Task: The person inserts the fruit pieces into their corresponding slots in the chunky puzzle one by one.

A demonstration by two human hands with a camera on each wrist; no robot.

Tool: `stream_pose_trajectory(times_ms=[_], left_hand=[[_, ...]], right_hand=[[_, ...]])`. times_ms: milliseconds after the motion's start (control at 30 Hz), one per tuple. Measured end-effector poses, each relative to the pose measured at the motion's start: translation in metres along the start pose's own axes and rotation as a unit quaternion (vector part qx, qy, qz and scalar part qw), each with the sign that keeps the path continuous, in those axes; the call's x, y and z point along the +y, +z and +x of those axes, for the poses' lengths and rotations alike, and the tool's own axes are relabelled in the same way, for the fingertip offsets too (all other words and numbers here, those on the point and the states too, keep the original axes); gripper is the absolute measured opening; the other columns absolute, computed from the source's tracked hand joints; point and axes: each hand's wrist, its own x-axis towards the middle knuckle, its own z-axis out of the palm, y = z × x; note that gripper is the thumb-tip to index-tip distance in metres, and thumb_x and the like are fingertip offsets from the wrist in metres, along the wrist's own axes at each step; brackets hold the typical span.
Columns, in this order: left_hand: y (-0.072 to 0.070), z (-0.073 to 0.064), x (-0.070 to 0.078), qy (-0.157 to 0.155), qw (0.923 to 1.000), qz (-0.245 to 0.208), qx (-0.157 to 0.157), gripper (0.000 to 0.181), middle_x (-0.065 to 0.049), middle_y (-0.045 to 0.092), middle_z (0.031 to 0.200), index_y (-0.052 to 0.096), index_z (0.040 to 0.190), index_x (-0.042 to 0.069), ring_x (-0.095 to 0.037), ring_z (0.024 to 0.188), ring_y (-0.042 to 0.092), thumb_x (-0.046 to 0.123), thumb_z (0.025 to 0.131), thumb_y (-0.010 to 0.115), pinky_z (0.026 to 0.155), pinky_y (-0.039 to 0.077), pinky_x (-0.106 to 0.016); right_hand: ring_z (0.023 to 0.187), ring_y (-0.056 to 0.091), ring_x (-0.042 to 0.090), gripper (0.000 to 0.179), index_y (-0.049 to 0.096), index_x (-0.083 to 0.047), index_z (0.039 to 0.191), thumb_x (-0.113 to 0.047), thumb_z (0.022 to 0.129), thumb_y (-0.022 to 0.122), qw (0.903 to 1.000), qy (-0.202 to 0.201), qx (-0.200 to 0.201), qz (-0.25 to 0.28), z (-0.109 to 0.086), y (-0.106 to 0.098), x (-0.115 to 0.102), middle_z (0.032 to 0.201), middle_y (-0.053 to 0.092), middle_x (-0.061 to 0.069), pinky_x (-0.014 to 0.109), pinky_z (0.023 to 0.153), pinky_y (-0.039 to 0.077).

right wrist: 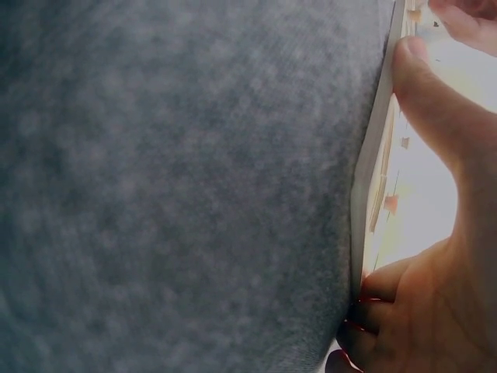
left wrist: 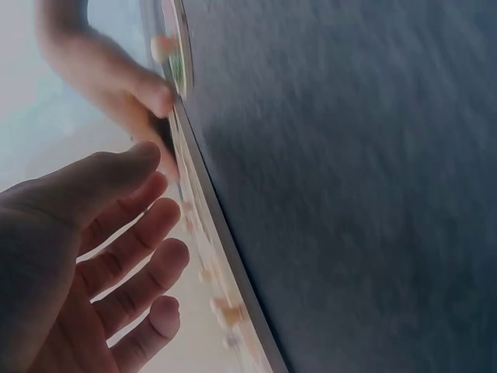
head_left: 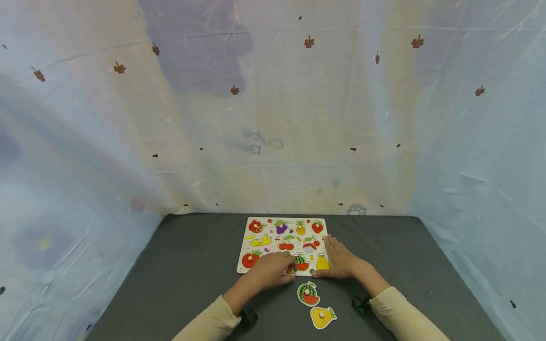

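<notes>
A white fruit puzzle board point(head_left: 243, 246) lies flat on the dark table, bearing colourful fruits, several with small knobs. My left hand point(head_left: 270, 271) is over its near row, hiding part of it. In the left wrist view, the fingers point(left wrist: 167, 264) bend loosely and no piece shows between them and the thumb. My right hand point(head_left: 341, 260) holds the board's near right corner, thumb point(right wrist: 415, 70) along the near edge and fingers at the right side. Two loose knobbed pieces, a watermelon piece point(head_left: 308, 294) and a yellow pear piece point(head_left: 322, 318), lie just in front of the board.
The dark grey tabletop point(head_left: 192, 265) extends to both sides of the board. A pale patterned curtain point(head_left: 281, 118) hangs behind the table's far edge and along both sides. Dark wrist devices point(head_left: 361, 305) sit below both sleeves.
</notes>
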Motion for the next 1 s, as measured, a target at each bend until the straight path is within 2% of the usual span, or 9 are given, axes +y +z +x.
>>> stream_pose_trajectory(times_ms=[167, 433, 733, 1000], left_hand=[[0.003, 0.003, 0.009, 0.011, 0.9997, 0.012, -0.016, 0.018, 0.015, 0.066, 0.098, 0.074, 0.109, 0.028, 0.002, 0.083, 0.059, 0.038, 0.096, 0.083, 0.074, 0.05, -0.017], [0.004, 0.002, 0.022, 0.013, 0.9993, 0.002, -0.035, 0.02, 0.018, 0.061, 0.097, 0.072, 0.108, 0.03, 0.004, 0.081, 0.055, 0.042, 0.096, 0.083, 0.071, 0.048, -0.018], [0.012, 0.005, 0.024, 0.038, 0.9985, 0.006, -0.04, 0.019, 0.019, 0.06, 0.093, 0.072, 0.106, 0.032, 0.005, 0.078, 0.053, 0.043, 0.095, 0.083, 0.068, 0.044, -0.017], [0.02, 0.007, 0.026, 0.039, 0.9982, 0.001, -0.045, 0.019, 0.019, 0.061, 0.094, 0.073, 0.108, 0.03, 0.006, 0.079, 0.054, 0.043, 0.097, 0.082, 0.071, 0.046, -0.016]], right_hand=[[0.161, 0.016, 0.05, 0.136, 0.014, 0.014, 0.165, -0.071, 0.083, 0.081, 1.0, 0.0, 0.004, 0.001, -0.002, -0.002, -0.004, 0.172, 0.013, 0.036, 0.062, 0.129, 0.019], [0.162, 0.017, 0.048, 0.134, 0.014, 0.013, 0.166, -0.07, 0.084, 0.081, 0.9999, 0.006, 0.005, -0.01, -0.001, 0.001, -0.003, 0.173, 0.013, 0.035, 0.061, 0.129, 0.02], [0.162, 0.017, 0.048, 0.134, 0.013, 0.013, 0.166, -0.07, 0.085, 0.081, 0.9999, 0.004, 0.003, -0.01, 0.0, 0.001, -0.001, 0.173, 0.013, 0.035, 0.061, 0.129, 0.02], [0.163, 0.012, 0.048, 0.141, 0.011, 0.011, 0.167, -0.082, 0.082, 0.074, 1.0, -0.002, 0.004, 0.001, 0.004, 0.005, 0.007, 0.174, 0.01, 0.034, 0.062, 0.13, 0.015]])
